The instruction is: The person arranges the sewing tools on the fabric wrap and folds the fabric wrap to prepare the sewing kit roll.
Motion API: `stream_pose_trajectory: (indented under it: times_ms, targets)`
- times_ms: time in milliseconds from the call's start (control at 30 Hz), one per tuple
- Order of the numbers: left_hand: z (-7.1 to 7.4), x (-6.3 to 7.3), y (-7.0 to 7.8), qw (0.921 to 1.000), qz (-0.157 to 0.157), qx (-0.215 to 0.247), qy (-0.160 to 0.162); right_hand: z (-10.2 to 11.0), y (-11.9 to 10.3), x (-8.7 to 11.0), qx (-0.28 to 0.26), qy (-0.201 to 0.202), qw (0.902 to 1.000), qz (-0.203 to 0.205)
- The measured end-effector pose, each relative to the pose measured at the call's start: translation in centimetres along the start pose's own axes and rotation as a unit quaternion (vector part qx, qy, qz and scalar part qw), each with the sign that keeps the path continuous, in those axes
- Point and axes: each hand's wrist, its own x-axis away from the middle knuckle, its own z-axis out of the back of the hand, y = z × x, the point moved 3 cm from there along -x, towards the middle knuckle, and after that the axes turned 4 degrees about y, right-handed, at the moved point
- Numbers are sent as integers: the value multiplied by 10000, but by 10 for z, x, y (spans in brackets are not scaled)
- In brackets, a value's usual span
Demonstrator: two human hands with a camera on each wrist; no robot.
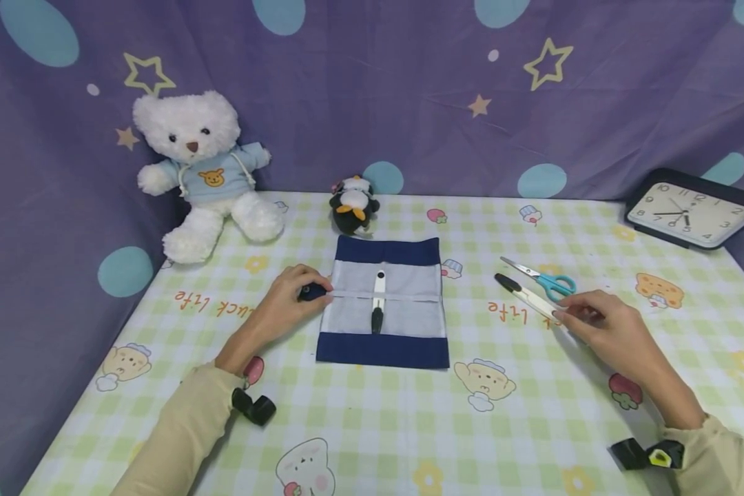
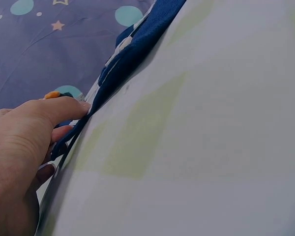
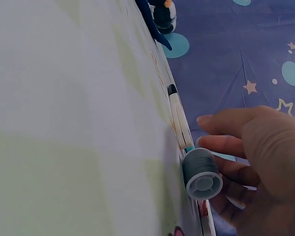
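Left hand [image 1: 287, 300], 1; right hand [image 1: 614, 331], 1; sleeves [image 1: 176, 424], 2; black wrist-worn devices [image 1: 254, 407], 2; navy-and-grey cloth panel [image 1: 382, 351], 1; white tools with black ends [image 1: 379, 289], 2; scissors [image 1: 545, 280], 1 pair; thread spool [image 3: 200, 168], 1 (right wrist view); plush toys, 2: white bear [image 1: 207, 179], 1, and penguin [image 1: 353, 205], 1; clock [image 1: 694, 210], 1; tablecloth [image 1: 372, 427], 1.
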Motion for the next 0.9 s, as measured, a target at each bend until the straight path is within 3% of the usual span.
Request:
stream_pose_trajectory:
  times_ms: [533,900]
  targets:
    - [0,0,1,9999,-94,38,40,-7,4,1,364,-42,9992,132]
    - [0,0,2,9999,-88,55,37,-9,6,2,325,100,9991,242]
